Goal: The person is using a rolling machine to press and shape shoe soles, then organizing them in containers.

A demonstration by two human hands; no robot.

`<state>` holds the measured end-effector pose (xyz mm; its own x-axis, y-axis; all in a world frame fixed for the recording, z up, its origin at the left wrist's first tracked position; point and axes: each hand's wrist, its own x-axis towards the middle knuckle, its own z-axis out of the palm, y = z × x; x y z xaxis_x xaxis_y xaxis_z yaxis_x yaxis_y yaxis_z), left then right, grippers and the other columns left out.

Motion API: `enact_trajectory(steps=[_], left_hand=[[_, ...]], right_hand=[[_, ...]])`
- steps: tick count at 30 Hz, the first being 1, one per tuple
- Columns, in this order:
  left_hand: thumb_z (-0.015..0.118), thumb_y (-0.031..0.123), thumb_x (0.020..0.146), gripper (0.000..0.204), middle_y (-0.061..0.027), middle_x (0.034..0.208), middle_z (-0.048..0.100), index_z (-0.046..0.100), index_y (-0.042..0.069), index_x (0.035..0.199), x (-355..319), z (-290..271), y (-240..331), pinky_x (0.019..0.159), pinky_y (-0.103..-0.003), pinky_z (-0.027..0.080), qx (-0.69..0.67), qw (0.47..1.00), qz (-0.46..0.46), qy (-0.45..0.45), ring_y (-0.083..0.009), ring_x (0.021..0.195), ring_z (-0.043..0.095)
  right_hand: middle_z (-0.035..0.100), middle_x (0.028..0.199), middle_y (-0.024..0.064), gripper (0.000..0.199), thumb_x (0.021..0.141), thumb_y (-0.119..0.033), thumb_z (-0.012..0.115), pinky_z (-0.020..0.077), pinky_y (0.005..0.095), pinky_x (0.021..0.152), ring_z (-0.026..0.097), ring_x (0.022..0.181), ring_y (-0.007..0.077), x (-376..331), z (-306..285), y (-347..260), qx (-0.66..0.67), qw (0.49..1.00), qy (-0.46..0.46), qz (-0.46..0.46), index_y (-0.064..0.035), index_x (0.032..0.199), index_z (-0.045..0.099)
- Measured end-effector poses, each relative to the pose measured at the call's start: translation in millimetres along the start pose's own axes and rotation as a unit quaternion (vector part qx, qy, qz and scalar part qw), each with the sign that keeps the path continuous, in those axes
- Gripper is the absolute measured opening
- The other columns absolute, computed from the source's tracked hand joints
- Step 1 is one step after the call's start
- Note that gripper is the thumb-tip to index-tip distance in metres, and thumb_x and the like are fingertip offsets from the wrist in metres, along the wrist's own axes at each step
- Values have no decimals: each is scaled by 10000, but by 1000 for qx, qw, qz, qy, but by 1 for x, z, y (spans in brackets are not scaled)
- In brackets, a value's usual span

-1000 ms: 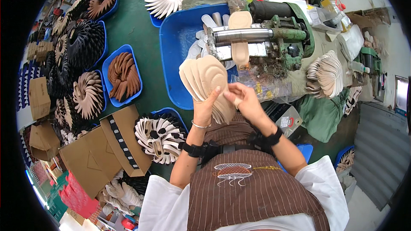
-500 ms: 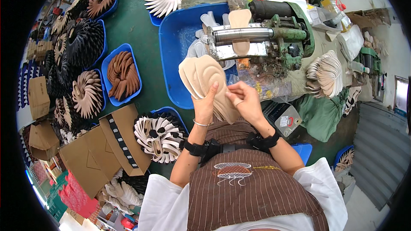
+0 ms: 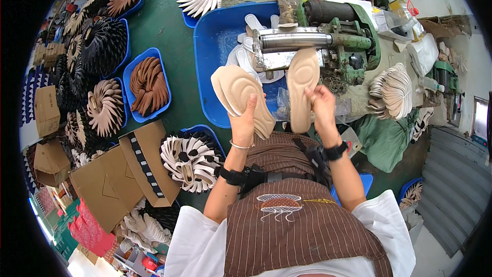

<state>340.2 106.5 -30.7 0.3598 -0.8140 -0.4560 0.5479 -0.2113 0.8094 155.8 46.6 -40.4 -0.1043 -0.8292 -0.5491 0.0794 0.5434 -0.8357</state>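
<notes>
A small stack of beige insoles (image 3: 237, 90) is gripped in my left hand (image 3: 244, 115), thumb on top and fingers behind. My right hand (image 3: 323, 104) pinches one separate beige insole (image 3: 302, 79) by its edge near the middle. That insole stands lengthwise, its wide toe end just in front of the steel roller (image 3: 293, 42) of a green machine (image 3: 353, 38). It overlaps the machine's front plate in the picture; whether it touches, I cannot tell. Some pale insoles (image 3: 244, 59) lie in the large blue tub (image 3: 207, 84) left of the roller.
On the bench to the right of the machine lies a bundle of pale insoles (image 3: 392, 91). Blue bins of fanned insoles stand at the left, one with brown ones (image 3: 148, 84). Nearer me are a cardboard box (image 3: 110, 184) and a bin of black and white pieces (image 3: 189, 161).
My right hand has drawn one insole off the stack and moved it right, up to the roller. The insole that lay across the roller is gone from there. My left hand still holds the stack.
</notes>
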Motion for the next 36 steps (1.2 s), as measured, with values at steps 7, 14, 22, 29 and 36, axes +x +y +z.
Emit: enact_trajectory(steps=[7,14,22,29,36], left_hand=[[714,169,838,423,-90,1081,614,523,-7,1173,0,9,-12,810,-291,494,21,998,52,37,-163,949,594],[746,162,808,453,-81,1086,616,536,-16,1167,0,12,-15,835,-287,482,34,998,42,25,-152,977,582],[663,176,878,366,-90,1064,622,522,8,1172,5,11,0,778,-297,516,-93,996,-15,-6,-161,900,614],[637,182,895,365,-100,1069,613,505,15,1191,7,9,-17,765,-315,530,-37,999,14,32,-185,885,625],[598,312,914,413,-128,1063,606,504,5,1173,3,3,-7,691,-343,556,-38,998,-49,-12,-194,852,619]], right_hand=[[686,926,103,256,883,-152,627,506,243,742,632,841,123,-8,39,-9,-76,981,-159,-82,52,1037,635],[657,965,106,269,771,0,698,507,248,743,621,812,126,-56,45,-1,-110,982,-124,-93,46,1018,601],[667,970,71,256,913,-46,538,506,261,736,622,819,121,-19,8,7,41,998,-49,19,12,1161,519],[673,862,58,202,888,-151,623,493,260,677,599,732,98,-2,36,-4,-45,987,-141,-69,37,963,630],[637,748,28,72,894,-64,583,468,231,606,568,661,73,1,0,3,-2,999,-11,-32,2,916,563]])
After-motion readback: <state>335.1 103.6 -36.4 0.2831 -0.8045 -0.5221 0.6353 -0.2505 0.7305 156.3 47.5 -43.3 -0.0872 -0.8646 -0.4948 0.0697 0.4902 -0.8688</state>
